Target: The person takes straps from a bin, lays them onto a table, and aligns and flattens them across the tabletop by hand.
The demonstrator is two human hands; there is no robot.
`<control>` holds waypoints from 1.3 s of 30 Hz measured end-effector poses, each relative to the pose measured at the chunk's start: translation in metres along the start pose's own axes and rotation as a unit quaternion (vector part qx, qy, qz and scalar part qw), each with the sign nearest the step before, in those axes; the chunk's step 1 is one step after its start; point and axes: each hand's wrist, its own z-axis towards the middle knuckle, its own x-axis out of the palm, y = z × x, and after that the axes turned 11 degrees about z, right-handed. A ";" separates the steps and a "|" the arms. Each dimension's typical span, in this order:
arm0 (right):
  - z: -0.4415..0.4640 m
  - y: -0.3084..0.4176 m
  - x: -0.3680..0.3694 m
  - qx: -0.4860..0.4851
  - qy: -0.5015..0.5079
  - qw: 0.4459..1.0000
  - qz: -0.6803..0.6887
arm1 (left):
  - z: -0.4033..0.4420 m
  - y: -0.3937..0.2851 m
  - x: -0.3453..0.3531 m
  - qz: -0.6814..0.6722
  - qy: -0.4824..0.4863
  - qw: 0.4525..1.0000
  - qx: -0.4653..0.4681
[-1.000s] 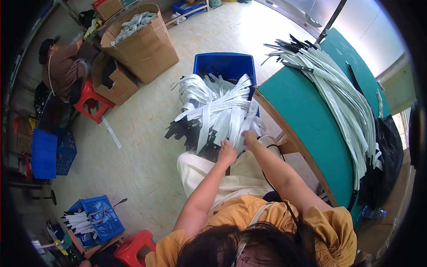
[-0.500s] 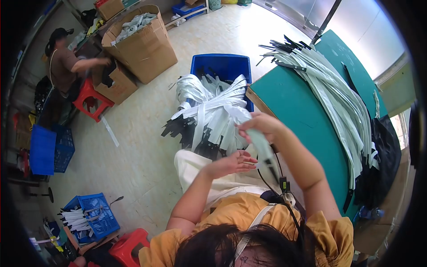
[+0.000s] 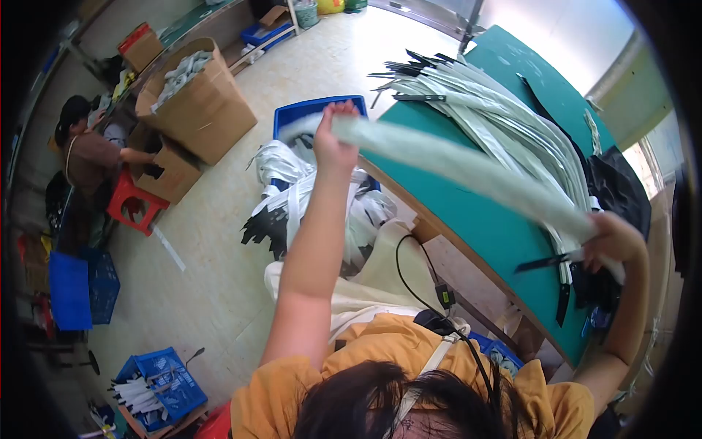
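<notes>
A long whitish fabric strip (image 3: 461, 164), blurred by motion, stretches between my hands above the green table. My left hand (image 3: 338, 135) is closed around it near its far end, over the blue bin. At the table's right side my right hand (image 3: 616, 238) grips the other end, where a short black piece (image 3: 541, 263) sticks out. Below my left hand, a heap of white strips with black ends (image 3: 300, 194) spills over the blue bin (image 3: 322, 107). Many similar strips (image 3: 504, 139) lie in a bundle along the table.
The green table (image 3: 439, 186) runs along my right, with black cloth (image 3: 618, 183) at its near end. A cable (image 3: 398, 252) hangs by my lap. At left, a co-worker (image 3: 91, 157) sits near cardboard boxes (image 3: 201, 110). A blue basket of strips (image 3: 172, 384) is at lower left.
My hands have moved apart: the left forward over the bin, the right far to the right above the table. The strip is now stretched between them, and my left hand has closed on it.
</notes>
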 end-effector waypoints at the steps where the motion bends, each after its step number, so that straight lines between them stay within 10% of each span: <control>1: -0.002 -0.013 -0.025 -0.012 -0.066 0.997 -0.039 | 0.010 0.010 0.025 0.052 0.012 0.998 -0.039; 5: 0.006 -0.063 -0.093 -0.032 -0.220 0.972 -0.076 | 0.058 0.075 0.063 0.323 0.116 0.935 -0.085; 7: 0.059 -0.133 -0.151 -0.166 -0.273 0.898 -0.304 | 0.069 0.098 0.077 0.374 0.043 0.913 -0.158; 13: 0.206 -0.186 -0.109 0.060 -0.252 0.935 -0.241 | 0.047 0.123 0.004 0.573 -0.098 0.764 -0.279; 17: 0.243 -0.230 -0.108 -0.069 -0.383 0.884 -0.258 | -0.002 0.055 -0.069 0.651 -0.037 0.757 -0.045; 19: 0.229 -0.211 -0.091 -0.092 -0.399 0.880 -0.241 | -0.023 0.006 -0.110 0.710 -0.159 0.657 0.198; 21: 0.238 -0.221 -0.078 -0.238 -0.515 0.740 -0.363 | -0.038 -0.042 -0.184 0.684 -0.299 0.617 0.247; 23: 0.217 -0.166 -0.022 -0.319 -0.568 0.649 -0.392 | -0.075 -0.062 -0.222 0.798 -0.395 0.433 0.142; 25: 0.214 -0.132 0.029 -0.424 -0.518 0.674 -0.312 | -0.102 -0.061 -0.247 0.852 -0.350 0.386 -0.056; 30: 0.213 -0.076 0.167 -0.573 -0.224 0.774 -0.152 | -0.145 -0.014 -0.256 0.966 -0.161 0.173 -0.107; 39: 0.242 -0.048 0.285 -0.439 0.133 0.861 -0.220 | -0.100 -0.074 -0.303 0.926 -0.125 0.266 -0.237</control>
